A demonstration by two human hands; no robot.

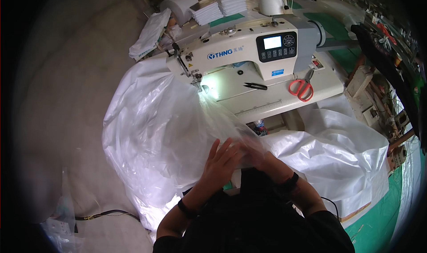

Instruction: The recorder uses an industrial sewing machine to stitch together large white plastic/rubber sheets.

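A large sheet of clear plastic film (pixel 164 119) runs from under the needle area of a white sewing machine (pixel 227 46) toward me and drapes down on the left. My left hand (pixel 221 164) rests against the film's near part, fingers stretched out and slightly apart. Close beside it, my right hand (pixel 258 157) is at the film's right edge. Blur and film cover its fingers, so its grip cannot be made out. A lit lamp brightens the presser foot (pixel 197 78), where the film gathers into folds.
On the machine bed (pixel 249 99) lie black thread snips (pixel 255 86) and red-handled scissors (pixel 302 88). White sheeting (pixel 329 150) covers something to the right. Behind stand stacked white packs (pixel 231 3) and a thread cone (pixel 270 3). A dark cable (pixel 111 212) crosses the floor at left.
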